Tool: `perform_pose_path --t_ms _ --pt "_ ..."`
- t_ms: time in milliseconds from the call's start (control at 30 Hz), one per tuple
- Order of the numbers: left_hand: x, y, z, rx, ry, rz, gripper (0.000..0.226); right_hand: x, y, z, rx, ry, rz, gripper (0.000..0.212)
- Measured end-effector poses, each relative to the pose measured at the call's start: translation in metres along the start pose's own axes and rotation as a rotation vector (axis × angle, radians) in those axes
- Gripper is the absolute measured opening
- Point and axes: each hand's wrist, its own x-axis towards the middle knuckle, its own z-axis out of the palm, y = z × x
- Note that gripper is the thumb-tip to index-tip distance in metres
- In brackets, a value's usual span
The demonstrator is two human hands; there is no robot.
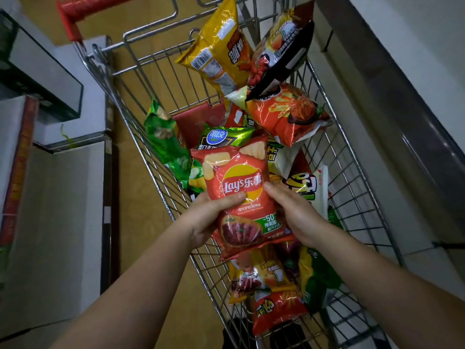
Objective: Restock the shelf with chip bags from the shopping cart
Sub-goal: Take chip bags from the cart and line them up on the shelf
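Cart (141,102) of chip bags (284,117), hands (254,217) gripping red bag (241,182)

Chip bags (284,122) in cart (141,79); shelving (63,197) seemingly left.

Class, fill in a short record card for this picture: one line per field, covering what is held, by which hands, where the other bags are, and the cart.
held item: red Lay's bag, upright, label facing the camera
left hand: grips the bag's left edge, thumb on the front
right hand: grips the bag's right edge
position: above the shopping cart
cart contents: many chip bags, among them a yellow bag, an orange bag and a green bag
cart handle: red, far end
shelf: not clearly in view
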Motion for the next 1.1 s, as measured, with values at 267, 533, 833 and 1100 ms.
perform_pose_path --t_ms 267,533,833,1100 --pt "-0.009 0.020 -0.007 0.086 0.066 0.099 0.064 0.021 -0.010 0.015 -0.038 0.045 -0.015 0.019" --pt "-0.034 0.080 -0.067 0.251 0.289 0.147 0.069 0.094 -0.035 0.044 -0.279 0.218 0.023 0.042" --pt "-0.033 0.083 -0.090 0.301 0.333 0.127 0.077 0.159 -0.018 0.083 -0.015 0.385 0.150 0.112" --pt "-0.035 0.082 -0.087 0.277 0.370 0.159 0.075 0.150 -0.012 0.076 -0.052 0.455 0.013 0.086"
